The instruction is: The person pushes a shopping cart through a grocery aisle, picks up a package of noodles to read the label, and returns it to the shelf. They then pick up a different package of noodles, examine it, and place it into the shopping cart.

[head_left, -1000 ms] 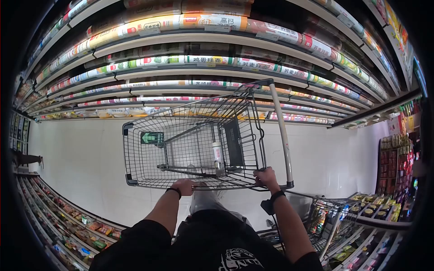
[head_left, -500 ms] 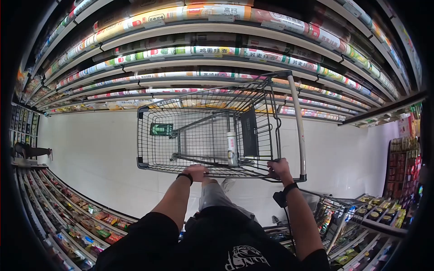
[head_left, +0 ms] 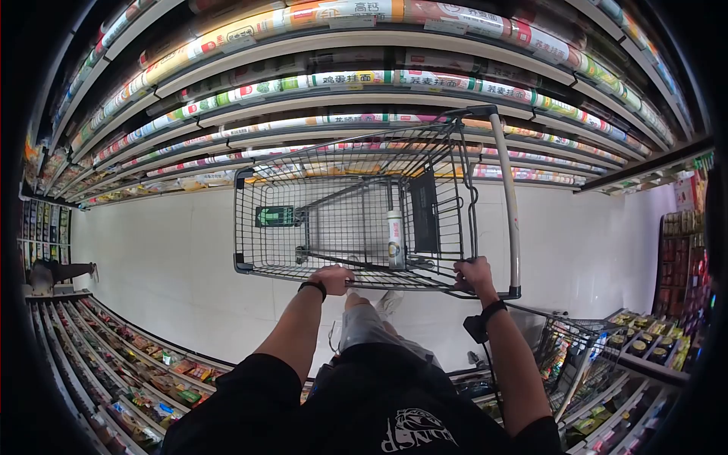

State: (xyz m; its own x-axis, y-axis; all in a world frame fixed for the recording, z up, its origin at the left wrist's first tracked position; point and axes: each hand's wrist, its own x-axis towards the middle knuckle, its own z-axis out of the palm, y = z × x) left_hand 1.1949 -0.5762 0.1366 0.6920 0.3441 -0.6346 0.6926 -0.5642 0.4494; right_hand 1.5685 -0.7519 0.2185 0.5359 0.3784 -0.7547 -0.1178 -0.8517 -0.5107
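Note:
A dark wire shopping cart (head_left: 303, 250) stands in front of me in a shop aisle. My left hand (head_left: 332, 277) and my right hand (head_left: 475, 274) both grip its near rim. A black band sits on each wrist. Inside the cart a slim white bottle (head_left: 395, 238) with a red label stands upright against the mesh. A green sign (head_left: 274, 217) hangs on the cart's far end. A grey handle bar (head_left: 509, 189) runs along the cart's right side.
Long shelves of packaged goods (head_left: 356, 78) line the aisle ahead. More stocked shelves (head_left: 144, 364) run along my lower left. Another wire cart (head_left: 561, 356) and jars (head_left: 644, 345) are at the lower right. A person (head_left: 53, 273) stands far off at the left. The floor (head_left: 152, 243) is pale tile.
The cart has rolled forward along the aisle with my hands on it, and my leg has stepped under it. The shelves have shifted in view.

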